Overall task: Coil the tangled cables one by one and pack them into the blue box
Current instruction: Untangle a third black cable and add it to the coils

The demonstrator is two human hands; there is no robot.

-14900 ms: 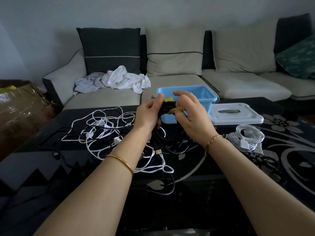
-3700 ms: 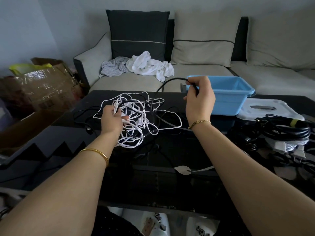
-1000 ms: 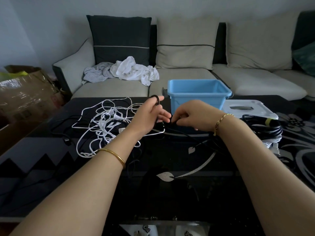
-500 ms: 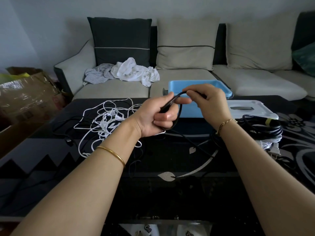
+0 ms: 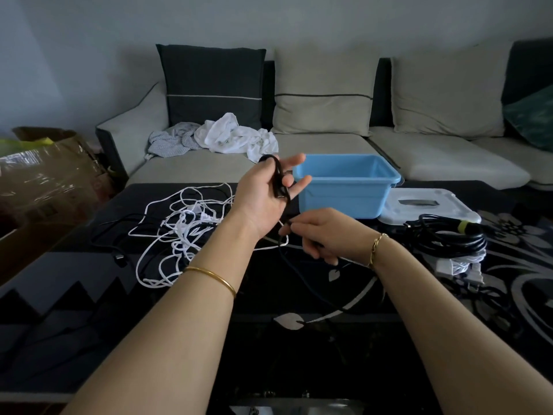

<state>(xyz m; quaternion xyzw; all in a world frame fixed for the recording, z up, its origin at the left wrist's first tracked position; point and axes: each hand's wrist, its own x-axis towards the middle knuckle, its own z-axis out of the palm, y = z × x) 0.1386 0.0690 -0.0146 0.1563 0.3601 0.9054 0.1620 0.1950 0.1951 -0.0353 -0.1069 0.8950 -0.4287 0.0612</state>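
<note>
The left hand [image 5: 263, 194] is raised palm-up, fingers spread, its thumb pinning a loop of cable [image 5: 278, 176]. Lower down, the right hand [image 5: 327, 235] pinches the same cable.

Hidden behind the left hand [image 5: 263, 199] at mid-frame: near left corner of the blue box [image 5: 344, 199]. Enclosed in the curled fingers of the right hand [image 5: 329, 232]: a stretch of the black cable [image 5: 279, 178]; lower run lost against the dark table [image 5: 59, 280]. Under the black coil [image 5: 449, 238] at right: most of the white coil [image 5: 460, 262], front edge of the lid [image 5: 419, 205]. Cut by frame edges: green cushion [image 5: 532, 115] at right, cardboard box [image 5: 51, 175] at left, both forearms at bottom.
</note>
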